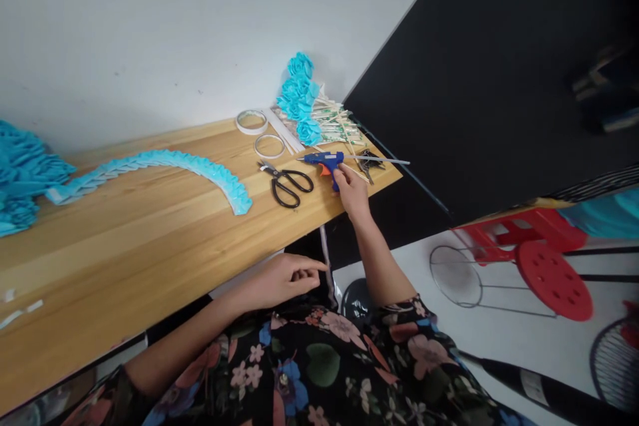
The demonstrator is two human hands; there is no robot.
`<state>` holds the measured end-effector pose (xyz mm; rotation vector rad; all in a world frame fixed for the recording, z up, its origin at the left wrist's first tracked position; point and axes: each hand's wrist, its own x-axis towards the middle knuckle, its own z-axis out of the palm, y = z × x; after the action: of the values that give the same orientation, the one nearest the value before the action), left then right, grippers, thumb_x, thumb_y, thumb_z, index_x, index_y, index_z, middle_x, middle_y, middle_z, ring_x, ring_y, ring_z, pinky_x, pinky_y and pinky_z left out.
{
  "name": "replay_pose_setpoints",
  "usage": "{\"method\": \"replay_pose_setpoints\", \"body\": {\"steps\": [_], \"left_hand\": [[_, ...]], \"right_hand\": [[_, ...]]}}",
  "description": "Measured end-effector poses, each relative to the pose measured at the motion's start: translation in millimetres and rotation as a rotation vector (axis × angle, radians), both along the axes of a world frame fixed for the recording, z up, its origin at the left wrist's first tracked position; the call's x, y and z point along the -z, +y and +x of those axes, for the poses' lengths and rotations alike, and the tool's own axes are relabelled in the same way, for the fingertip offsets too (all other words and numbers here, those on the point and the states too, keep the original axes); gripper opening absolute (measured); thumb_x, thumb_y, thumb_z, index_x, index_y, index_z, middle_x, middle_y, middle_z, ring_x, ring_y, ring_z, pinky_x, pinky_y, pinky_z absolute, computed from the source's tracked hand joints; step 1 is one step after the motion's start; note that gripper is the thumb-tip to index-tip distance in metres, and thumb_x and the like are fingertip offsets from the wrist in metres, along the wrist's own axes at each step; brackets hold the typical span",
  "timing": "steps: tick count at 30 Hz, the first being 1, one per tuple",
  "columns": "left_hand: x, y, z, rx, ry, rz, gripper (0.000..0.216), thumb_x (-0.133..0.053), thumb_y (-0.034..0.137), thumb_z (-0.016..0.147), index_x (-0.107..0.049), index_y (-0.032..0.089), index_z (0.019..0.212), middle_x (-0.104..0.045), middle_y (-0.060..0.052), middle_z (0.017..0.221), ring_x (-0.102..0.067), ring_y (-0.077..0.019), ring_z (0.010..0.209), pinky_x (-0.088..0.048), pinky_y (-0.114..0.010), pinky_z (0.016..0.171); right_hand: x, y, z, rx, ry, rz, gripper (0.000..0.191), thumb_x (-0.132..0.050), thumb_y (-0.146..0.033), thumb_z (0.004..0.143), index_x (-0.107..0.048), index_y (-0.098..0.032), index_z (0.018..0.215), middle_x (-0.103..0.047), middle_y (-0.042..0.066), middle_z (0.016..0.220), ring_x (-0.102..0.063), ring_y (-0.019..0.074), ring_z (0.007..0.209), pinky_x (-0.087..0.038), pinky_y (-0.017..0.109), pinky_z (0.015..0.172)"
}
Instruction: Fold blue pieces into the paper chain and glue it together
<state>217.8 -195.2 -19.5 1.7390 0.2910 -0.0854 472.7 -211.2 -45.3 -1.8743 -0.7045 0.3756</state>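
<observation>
My right hand (352, 192) reaches across to the far end of the wooden table (150, 239) and its fingers close on the handle of a blue hot glue gun (325, 161) lying on the table. My left hand (284, 278) sits below the table edge near my lap, its fingers pinched on the lower end of a thin pale strip (325, 254) that hangs down from the edge. Black scissors (287, 184) lie just left of the glue gun.
A long pleated blue ribbon strip (164, 166) curves across the table, with a blue heap (20, 173) at far left. Two tape rolls (252, 121), blue paper roses (299, 96) and sticks (339, 123) crowd the far corner. Red stools (552, 276) stand on the floor to the right.
</observation>
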Motion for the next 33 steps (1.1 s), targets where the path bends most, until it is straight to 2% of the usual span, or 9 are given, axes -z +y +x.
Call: {"method": "replay_pose_setpoints", "body": {"steps": [3, 6, 9, 12, 17, 19, 23, 28, 33], "left_hand": [[-1.6, 7, -23, -0.022, 0.003, 0.004, 0.035, -0.056, 0.041, 0.093, -0.071, 0.029, 0.122, -0.075, -0.003, 0.099, -0.066, -0.0177, 0.083, -0.05, -0.027, 0.075], [-4.6, 11, -47, -0.08, 0.039, -0.013, 0.033, -0.054, 0.039, 0.094, -0.071, 0.029, 0.12, -0.074, -0.003, 0.101, -0.067, -0.0177, 0.088, -0.051, -0.029, 0.082], [-9.2, 12, -65, -0.122, 0.081, 0.016, 0.031, -0.053, 0.036, 0.094, -0.072, 0.028, 0.118, -0.074, -0.003, 0.101, -0.066, -0.0169, 0.09, -0.051, -0.029, 0.085], [-15.9, 13, -76, -0.127, 0.074, 0.057, 0.034, -0.051, 0.034, 0.094, -0.07, 0.026, 0.121, -0.074, -0.003, 0.104, -0.067, -0.0155, 0.09, -0.051, -0.028, 0.085], [-27.9, 24, -94, -0.147, 0.035, 0.204, 0.034, -0.051, 0.033, 0.096, -0.069, 0.025, 0.124, -0.076, -0.002, 0.1, -0.068, -0.0145, 0.085, -0.052, -0.025, 0.079], [-31.3, 37, -100, -0.209, 0.002, 0.3, 0.032, -0.053, 0.036, 0.096, -0.072, 0.025, 0.119, -0.077, -0.004, 0.104, -0.07, -0.0161, 0.089, -0.053, -0.026, 0.079], [-34.5, 78, -98, -0.437, -0.006, 0.506, 0.031, -0.055, 0.04, 0.094, -0.076, 0.022, 0.107, -0.077, -0.005, 0.108, -0.071, -0.0185, 0.09, -0.053, -0.026, 0.076], [-20.0, 127, -75, -0.558, 0.016, 0.784, 0.028, -0.055, 0.036, 0.092, -0.078, 0.02, 0.095, -0.078, -0.004, 0.089, -0.067, -0.0159, 0.073, -0.046, -0.024, 0.065], [0.8, 139, -67, -0.611, -0.009, 0.831, 0.024, -0.056, 0.032, 0.091, -0.077, 0.02, 0.094, -0.075, -0.003, 0.082, -0.062, -0.014, 0.069, -0.042, -0.024, 0.063]], "right_hand": [[1.1, -6, -9, -0.071, -0.336, -0.08, 0.052, -0.057, -0.046, 0.088, -0.065, -0.016, 0.129, -0.066, 0.016, 0.129, -0.061, 0.0296, 0.12, -0.046, 0.048, 0.106], [5.5, -16, -14, -0.148, -0.546, -0.18, 0.047, -0.055, -0.037, 0.09, -0.065, -0.015, 0.13, -0.059, 0.019, 0.14, -0.051, 0.0327, 0.133, -0.037, 0.052, 0.114], [12.8, -21, -15, -0.144, -0.626, -0.214, 0.046, -0.052, -0.032, 0.092, -0.062, -0.017, 0.134, -0.055, 0.018, 0.145, -0.049, 0.0329, 0.134, -0.038, 0.053, 0.112], [15.6, -21, -14, -0.127, -0.7, -0.168, 0.044, -0.05, -0.031, 0.092, -0.062, -0.019, 0.133, -0.056, 0.016, 0.144, -0.05, 0.0313, 0.133, -0.039, 0.052, 0.111], [4.3, -20, -30, -0.101, -0.808, -0.023, 0.037, -0.048, -0.028, 0.095, -0.064, -0.021, 0.127, -0.063, 0.014, 0.133, -0.056, 0.0275, 0.125, -0.042, 0.048, 0.108], [-1.2, -18, -44, -0.132, -0.825, 0.018, 0.033, -0.048, -0.027, 0.095, -0.066, -0.021, 0.122, -0.067, 0.012, 0.124, -0.06, 0.0263, 0.118, -0.045, 0.046, 0.104], [-8.2, -7, -77, -0.251, -0.829, 0.029, 0.023, -0.052, -0.026, 0.094, -0.07, -0.023, 0.108, -0.071, 0.009, 0.108, -0.063, 0.0249, 0.105, -0.046, 0.042, 0.094], [-15.8, 20, -98, -0.448, -0.831, 0.001, 0.019, -0.052, -0.024, 0.095, -0.07, -0.023, 0.102, -0.072, 0.006, 0.104, -0.06, 0.023, 0.103, -0.04, 0.039, 0.091], [-20.0, 40, -102, -0.579, -0.836, -0.089, 0.018, -0.052, -0.024, 0.096, -0.07, -0.025, 0.099, -0.071, 0.003, 0.099, -0.058, 0.0214, 0.099, -0.035, 0.037, 0.089]]}}
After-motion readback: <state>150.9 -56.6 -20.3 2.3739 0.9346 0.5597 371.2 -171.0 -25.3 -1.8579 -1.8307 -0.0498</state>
